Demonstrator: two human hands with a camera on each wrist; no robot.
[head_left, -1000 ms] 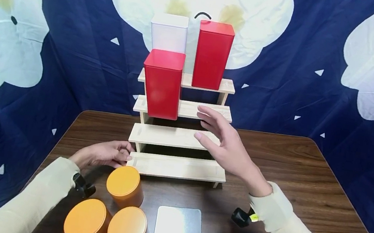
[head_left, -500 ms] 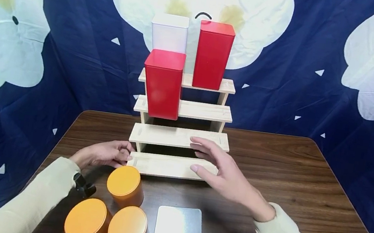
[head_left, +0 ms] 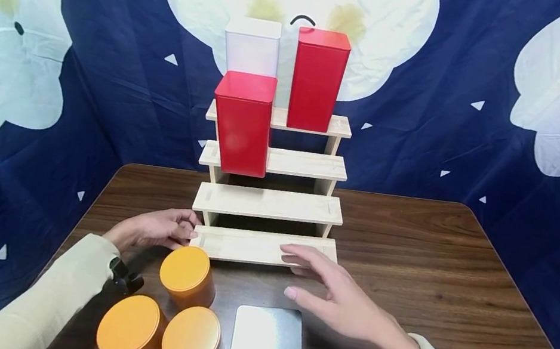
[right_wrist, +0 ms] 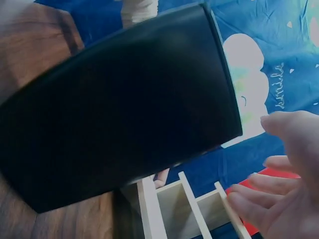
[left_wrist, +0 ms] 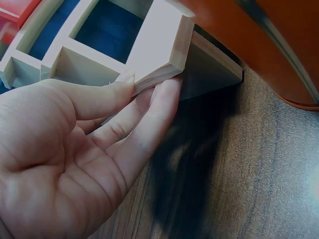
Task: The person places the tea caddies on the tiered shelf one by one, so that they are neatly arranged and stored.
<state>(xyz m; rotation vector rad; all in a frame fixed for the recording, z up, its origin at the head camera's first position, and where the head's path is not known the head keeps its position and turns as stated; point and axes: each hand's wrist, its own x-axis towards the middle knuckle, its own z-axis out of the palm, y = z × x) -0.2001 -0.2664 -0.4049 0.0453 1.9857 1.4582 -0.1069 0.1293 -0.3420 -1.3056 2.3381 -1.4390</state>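
My left hand (head_left: 155, 228) pinches the left end of the lowest step of a pale wooden tiered rack (head_left: 270, 203). In the left wrist view its thumb lies on top of the board (left_wrist: 162, 37) and its fingers are underneath. My right hand (head_left: 342, 304) hovers with its fingers spread and nothing between them, just right of a silver rectangular tin (head_left: 267, 347). A large dark side of a box, which looks like this tin (right_wrist: 119, 109), fills much of the right wrist view, apart from the right hand (right_wrist: 289, 184).
Three orange round tins (head_left: 184, 269) stand in front of the left hand on the brown wooden table (head_left: 410, 248). One red tin (head_left: 240, 126) is on the rack's third step. The top step bears a white tin (head_left: 251, 52) and another red tin (head_left: 317, 83).
My right hand has come down from in front of the rack's upper steps toward me, beside the silver tin. The left hand has kept its hold; the tins have not moved.
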